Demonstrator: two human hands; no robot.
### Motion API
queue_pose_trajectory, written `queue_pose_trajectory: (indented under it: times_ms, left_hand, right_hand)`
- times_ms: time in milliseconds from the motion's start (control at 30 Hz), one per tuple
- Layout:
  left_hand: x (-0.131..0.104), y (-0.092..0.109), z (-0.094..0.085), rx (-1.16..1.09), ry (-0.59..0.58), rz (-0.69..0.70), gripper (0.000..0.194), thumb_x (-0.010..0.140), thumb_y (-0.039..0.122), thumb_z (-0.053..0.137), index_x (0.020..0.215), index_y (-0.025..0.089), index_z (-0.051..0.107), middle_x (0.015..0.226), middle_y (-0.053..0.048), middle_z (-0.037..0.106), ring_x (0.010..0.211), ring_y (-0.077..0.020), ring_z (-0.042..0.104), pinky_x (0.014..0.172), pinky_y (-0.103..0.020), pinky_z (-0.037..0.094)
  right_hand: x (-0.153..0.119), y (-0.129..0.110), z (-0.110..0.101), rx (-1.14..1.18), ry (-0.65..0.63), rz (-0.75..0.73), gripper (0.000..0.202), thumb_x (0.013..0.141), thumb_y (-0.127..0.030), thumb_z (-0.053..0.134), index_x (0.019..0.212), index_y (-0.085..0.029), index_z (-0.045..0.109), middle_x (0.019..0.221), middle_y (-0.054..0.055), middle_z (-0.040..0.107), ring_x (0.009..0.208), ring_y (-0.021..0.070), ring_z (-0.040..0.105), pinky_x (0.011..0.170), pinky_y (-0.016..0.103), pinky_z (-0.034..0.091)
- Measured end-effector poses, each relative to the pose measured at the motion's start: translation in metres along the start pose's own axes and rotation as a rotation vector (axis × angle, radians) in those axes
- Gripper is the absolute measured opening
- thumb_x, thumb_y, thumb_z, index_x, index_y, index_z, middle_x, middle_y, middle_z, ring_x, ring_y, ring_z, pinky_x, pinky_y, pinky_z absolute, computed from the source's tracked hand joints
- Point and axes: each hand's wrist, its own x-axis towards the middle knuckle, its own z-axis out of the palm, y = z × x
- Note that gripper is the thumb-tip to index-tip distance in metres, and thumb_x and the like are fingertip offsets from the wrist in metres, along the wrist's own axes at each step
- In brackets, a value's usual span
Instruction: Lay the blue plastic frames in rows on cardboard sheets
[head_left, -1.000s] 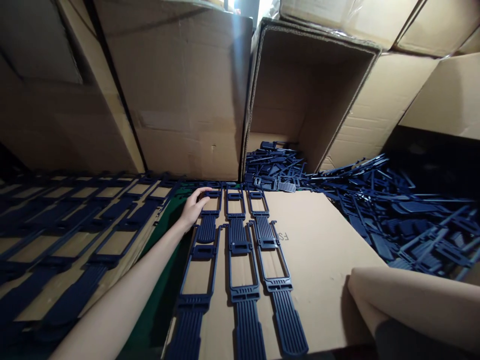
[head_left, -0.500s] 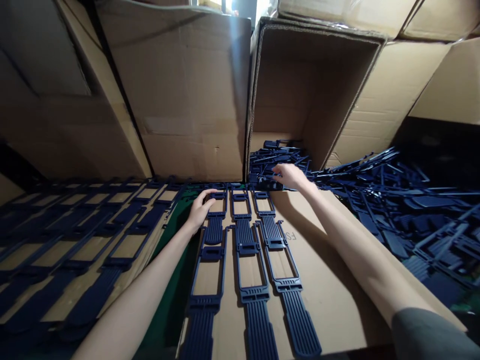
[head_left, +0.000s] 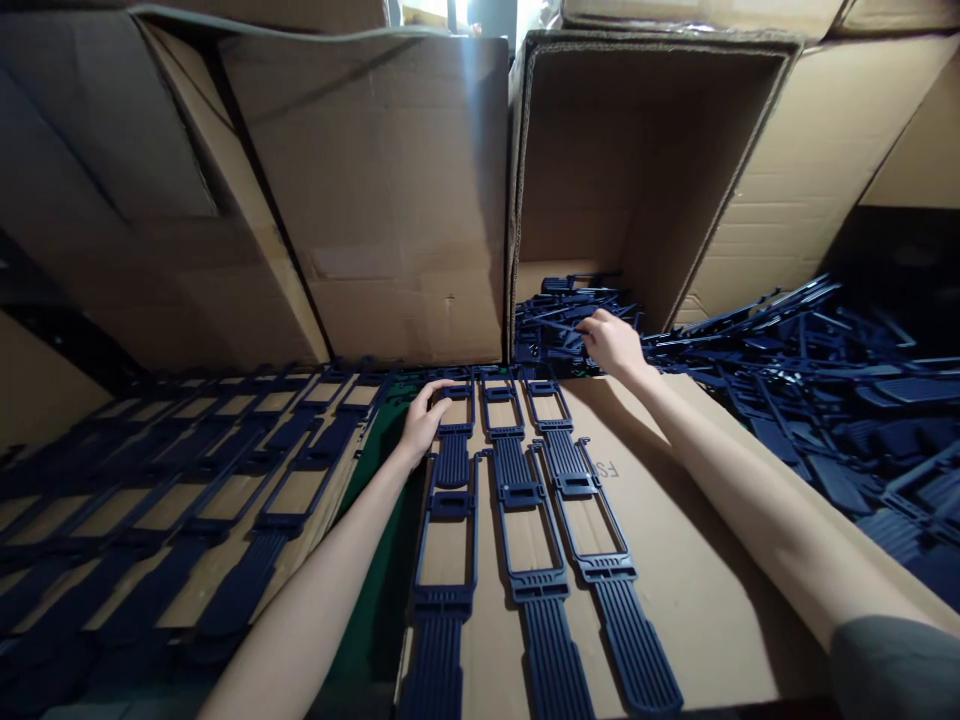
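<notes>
My left hand (head_left: 424, 424) rests at the far end of the left column, its thumb and forefinger apart at the edge of a dark blue plastic frame piece (head_left: 453, 462). Over a tangled pile of dark blue plastic parts (head_left: 536, 318), my right hand (head_left: 615, 343) has its fingers closed at a thin dark blue plastic part; most of that part is lost among the others. Three columns of flat frame pieces with ribbed tongues lie on a cardboard sheet (head_left: 675, 560): left, a middle piece (head_left: 534, 535) and a right piece (head_left: 600, 520).
A tall open cardboard box (head_left: 577, 190) stands on its side behind the pile. Closed cartons (head_left: 390, 200) form a wall at the back. Rows of similar frame pieces (head_left: 292, 490) cover cardboard on the left. Another heap of loose parts (head_left: 847, 400) spreads on the right.
My right hand has gone slightly deeper into the pile, and its fingers have closed. The left hand keeps its place at the frame piece. The whole view has shifted a little.
</notes>
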Motion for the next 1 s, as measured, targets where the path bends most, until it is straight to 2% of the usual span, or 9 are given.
queue_pose_trajectory:
  times_ms: [133, 233, 333, 433, 500, 567, 700, 900, 1000]
  left_hand:
    - [0.000, -0.003, 0.000, 0.014, 0.003, 0.030, 0.032, 0.076, 0.029, 0.052, 0.105, 0.020, 0.061, 0.115, -0.007, 0.062, 0.111, -0.0245, 0.055, 0.101, -0.039, 0.039]
    - [0.001, -0.005, 0.001, 0.024, 0.010, 0.045, 0.031, 0.075, 0.027, 0.052, 0.104, 0.020, 0.062, 0.114, -0.006, 0.062, 0.114, -0.0244, 0.054, 0.102, -0.039, 0.037]
    - [0.001, -0.006, 0.001, 0.027, 0.021, 0.050, 0.030, 0.074, 0.025, 0.052, 0.102, 0.019, 0.062, 0.114, -0.006, 0.063, 0.115, -0.0242, 0.053, 0.104, -0.039, 0.036]
    - [0.001, -0.005, 0.002, 0.030, 0.019, 0.054, 0.029, 0.074, 0.025, 0.052, 0.101, 0.020, 0.062, 0.114, -0.006, 0.063, 0.114, -0.0243, 0.053, 0.103, -0.039, 0.036]
    - [0.001, -0.005, 0.002, 0.032, 0.015, 0.054, 0.029, 0.074, 0.025, 0.052, 0.101, 0.020, 0.062, 0.113, -0.006, 0.063, 0.113, -0.0243, 0.054, 0.102, -0.039, 0.037]
    - [0.001, -0.005, 0.002, 0.031, 0.013, 0.053, 0.029, 0.075, 0.025, 0.052, 0.101, 0.020, 0.063, 0.113, -0.006, 0.063, 0.112, -0.0243, 0.054, 0.101, -0.039, 0.038]
    - [0.001, -0.003, 0.001, 0.025, 0.010, 0.052, 0.030, 0.075, 0.027, 0.051, 0.103, 0.020, 0.062, 0.114, -0.006, 0.062, 0.113, -0.0242, 0.053, 0.102, -0.039, 0.037]
    - [0.000, 0.000, 0.001, 0.031, 0.005, 0.026, 0.031, 0.075, 0.029, 0.052, 0.103, 0.019, 0.060, 0.115, -0.006, 0.062, 0.112, -0.0250, 0.054, 0.100, -0.039, 0.039]
    - [0.001, 0.000, 0.001, 0.032, 0.002, 0.023, 0.032, 0.075, 0.030, 0.053, 0.104, 0.019, 0.060, 0.116, -0.007, 0.062, 0.113, -0.0254, 0.054, 0.102, -0.039, 0.038]
  right_hand:
    - [0.011, 0.005, -0.037, 0.233, 0.293, 0.031, 0.023, 0.081, -0.026, 0.054, 0.094, -0.018, 0.070, 0.095, 0.009, 0.065, 0.083, 0.0223, 0.061, 0.072, 0.033, 0.047]
    - [0.014, -0.004, -0.067, 0.580, 0.336, 0.076, 0.023, 0.076, -0.036, 0.062, 0.084, -0.016, 0.069, 0.075, 0.007, 0.065, 0.066, 0.0189, 0.060, 0.061, 0.033, 0.050]
    - [0.001, -0.017, -0.082, 0.895, 0.164, 0.116, 0.030, 0.072, -0.047, 0.066, 0.078, -0.018, 0.067, 0.066, 0.005, 0.063, 0.055, 0.0166, 0.057, 0.047, 0.031, 0.049]
    - [-0.029, -0.019, -0.074, 0.985, -0.154, 0.141, 0.034, 0.067, -0.052, 0.070, 0.070, -0.019, 0.066, 0.062, 0.003, 0.063, 0.046, 0.0134, 0.053, 0.043, 0.029, 0.048]
    - [-0.053, -0.011, -0.060, 0.969, -0.335, 0.169, 0.037, 0.070, -0.054, 0.067, 0.071, -0.017, 0.066, 0.064, 0.004, 0.064, 0.047, 0.0132, 0.054, 0.045, 0.028, 0.049]
    - [-0.073, 0.002, -0.045, 0.922, -0.399, 0.211, 0.039, 0.073, -0.055, 0.064, 0.073, -0.016, 0.066, 0.068, 0.005, 0.066, 0.051, 0.0143, 0.057, 0.049, 0.028, 0.049]
    - [-0.093, 0.023, -0.032, 0.786, -0.406, 0.272, 0.043, 0.077, -0.058, 0.056, 0.081, -0.017, 0.068, 0.081, 0.009, 0.071, 0.064, 0.0192, 0.063, 0.049, 0.027, 0.046]
    - [-0.092, 0.030, -0.041, 0.139, -0.340, 0.052, 0.041, 0.084, -0.052, 0.046, 0.069, -0.022, 0.069, 0.065, 0.005, 0.067, 0.060, 0.0188, 0.058, 0.053, 0.028, 0.034]
    - [-0.093, 0.028, -0.042, 0.032, -0.344, -0.014, 0.042, 0.087, -0.047, 0.041, 0.068, -0.021, 0.068, 0.066, 0.005, 0.067, 0.061, 0.0185, 0.057, 0.054, 0.028, 0.032]
